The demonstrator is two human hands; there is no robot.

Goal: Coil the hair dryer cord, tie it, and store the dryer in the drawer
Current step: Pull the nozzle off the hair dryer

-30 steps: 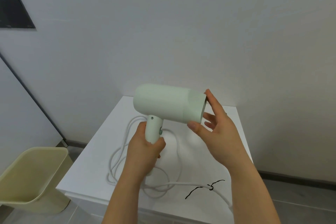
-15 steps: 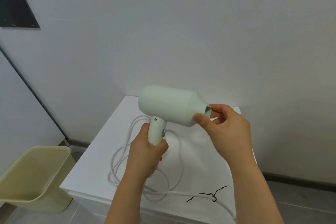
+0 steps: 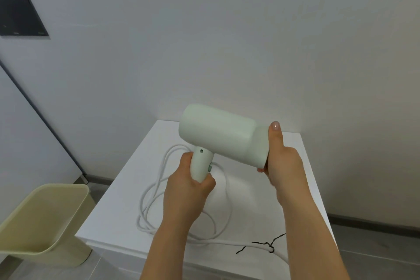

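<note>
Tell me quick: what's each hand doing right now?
Left hand: grips the pale green plastic hair dryer by its handle.
Right hand: grips the dryer's nozzle end.

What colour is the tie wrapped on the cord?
Black. The tie shows best in the head view, on the white cord.

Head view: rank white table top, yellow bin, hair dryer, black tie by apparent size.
1. white table top
2. yellow bin, partly cut off by the frame edge
3. hair dryer; it is nearer the camera, so its rank against the bin is apparent only
4. black tie
</note>
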